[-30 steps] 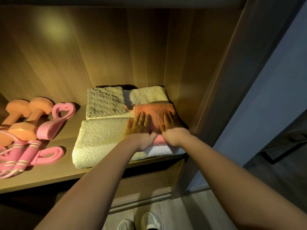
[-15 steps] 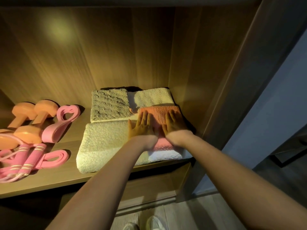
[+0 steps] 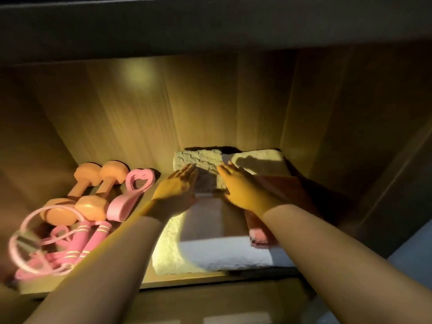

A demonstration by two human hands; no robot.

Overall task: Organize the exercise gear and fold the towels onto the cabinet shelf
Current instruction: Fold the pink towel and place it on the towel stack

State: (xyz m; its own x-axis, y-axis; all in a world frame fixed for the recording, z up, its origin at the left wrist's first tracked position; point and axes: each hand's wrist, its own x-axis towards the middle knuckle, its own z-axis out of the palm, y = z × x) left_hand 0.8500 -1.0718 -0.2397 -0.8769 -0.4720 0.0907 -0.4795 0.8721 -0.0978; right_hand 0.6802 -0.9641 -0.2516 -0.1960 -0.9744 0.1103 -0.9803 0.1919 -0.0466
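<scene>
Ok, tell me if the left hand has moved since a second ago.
Yes. The left hand has left the orange towel, going left and deeper into the shelf, to the grey towel at the back.

Wood-grain back panel [image 3: 112, 122], lit yellow, with a round glare spot [image 3: 138, 74] up left of centre. Dark top board [image 3: 210, 22] runs across above it. Right side panel [image 3: 350, 108] is in shadow. Blurred blue-grey surface [image 3: 413, 277] at lower right edge. Brown front panel [image 3: 210, 305] along the bottom.
</scene>
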